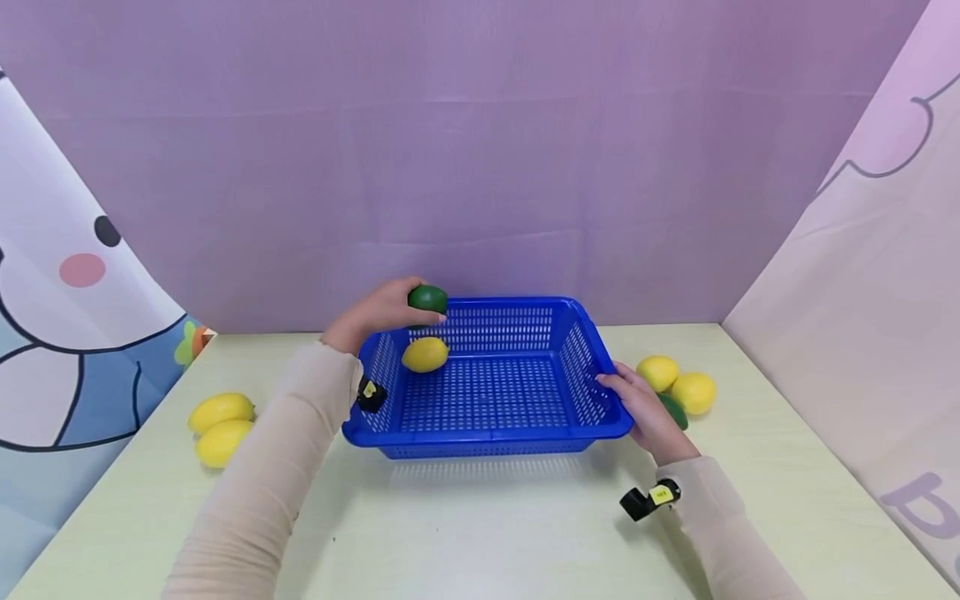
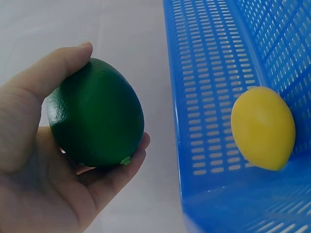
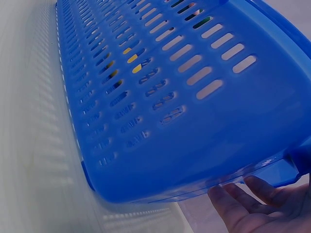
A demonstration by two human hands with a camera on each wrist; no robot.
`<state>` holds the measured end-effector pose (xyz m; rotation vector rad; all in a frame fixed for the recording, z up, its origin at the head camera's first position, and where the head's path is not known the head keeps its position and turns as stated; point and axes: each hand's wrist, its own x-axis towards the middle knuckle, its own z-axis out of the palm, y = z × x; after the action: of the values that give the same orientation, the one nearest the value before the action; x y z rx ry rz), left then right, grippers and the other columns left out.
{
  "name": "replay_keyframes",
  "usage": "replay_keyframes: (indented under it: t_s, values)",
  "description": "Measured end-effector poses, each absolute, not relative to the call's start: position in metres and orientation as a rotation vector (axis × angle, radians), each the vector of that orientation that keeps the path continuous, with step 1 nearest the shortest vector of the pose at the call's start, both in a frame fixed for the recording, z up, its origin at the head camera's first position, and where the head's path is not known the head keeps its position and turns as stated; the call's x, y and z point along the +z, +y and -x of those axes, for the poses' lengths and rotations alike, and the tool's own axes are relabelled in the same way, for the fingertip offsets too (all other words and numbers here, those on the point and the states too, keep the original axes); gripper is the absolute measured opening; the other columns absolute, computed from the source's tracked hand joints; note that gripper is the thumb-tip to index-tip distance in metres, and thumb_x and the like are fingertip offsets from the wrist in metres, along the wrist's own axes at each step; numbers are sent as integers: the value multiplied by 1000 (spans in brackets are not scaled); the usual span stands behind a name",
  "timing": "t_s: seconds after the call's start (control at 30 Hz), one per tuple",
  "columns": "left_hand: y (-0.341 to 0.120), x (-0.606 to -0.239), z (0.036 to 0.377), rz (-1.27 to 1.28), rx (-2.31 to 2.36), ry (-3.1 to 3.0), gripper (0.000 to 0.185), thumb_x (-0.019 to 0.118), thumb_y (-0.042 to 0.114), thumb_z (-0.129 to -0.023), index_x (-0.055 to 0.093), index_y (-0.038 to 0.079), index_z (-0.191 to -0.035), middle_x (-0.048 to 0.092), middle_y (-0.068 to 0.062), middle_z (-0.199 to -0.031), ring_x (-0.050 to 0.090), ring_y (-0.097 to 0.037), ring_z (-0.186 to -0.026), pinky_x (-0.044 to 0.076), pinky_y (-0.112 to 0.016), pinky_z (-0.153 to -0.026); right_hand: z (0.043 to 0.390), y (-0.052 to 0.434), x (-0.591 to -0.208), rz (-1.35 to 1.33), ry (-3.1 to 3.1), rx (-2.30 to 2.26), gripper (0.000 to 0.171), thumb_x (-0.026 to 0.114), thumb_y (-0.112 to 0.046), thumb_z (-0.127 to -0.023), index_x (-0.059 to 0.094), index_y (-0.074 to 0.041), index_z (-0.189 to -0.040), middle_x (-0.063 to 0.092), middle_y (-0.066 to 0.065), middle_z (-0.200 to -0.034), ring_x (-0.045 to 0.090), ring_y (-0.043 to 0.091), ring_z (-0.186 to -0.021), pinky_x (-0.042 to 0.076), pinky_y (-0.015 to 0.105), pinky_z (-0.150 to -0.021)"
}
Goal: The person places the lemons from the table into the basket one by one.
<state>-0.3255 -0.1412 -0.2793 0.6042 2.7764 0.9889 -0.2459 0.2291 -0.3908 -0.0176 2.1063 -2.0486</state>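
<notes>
My left hand [image 1: 390,306] grips a dark green fruit [image 2: 97,114], smooth and egg-shaped, with a small light green stem spot. Thumb and fingers wrap around it in the left wrist view. It is by the back left corner of a blue plastic basket [image 1: 487,435], outside the wall in the left wrist view. Inside the basket, at the left, lies one yellow lemon [image 1: 425,355]. My right hand [image 1: 648,412] holds the basket's right rim, thumb on top and fingers under it. Through the slots in the right wrist view, bits of yellow and green show.
Two lemons [image 1: 220,412] lie on the pale table [image 1: 480,533] left of the basket, beside my left forearm. Right of it, two more lemons [image 1: 693,393] and a green fruit [image 1: 674,411] sit close to my right hand. A purple cloth [image 1: 480,167] hangs behind.
</notes>
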Motion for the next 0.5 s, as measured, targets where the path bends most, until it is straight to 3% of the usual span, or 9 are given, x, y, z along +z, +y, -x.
replay_keyframes:
  t_s: [0.5]
  values:
    - [-130, -293, 337, -660, 966, 2764, 50, 67, 30, -86, 51, 2, -123, 57, -15, -110, 56, -25, -90, 51, -38, -79, 246, 229, -391, 44, 2086, -2060, 55, 43, -27, -100, 24, -2, -145, 56, 10, -110, 62, 16, -89, 55, 33, -77]
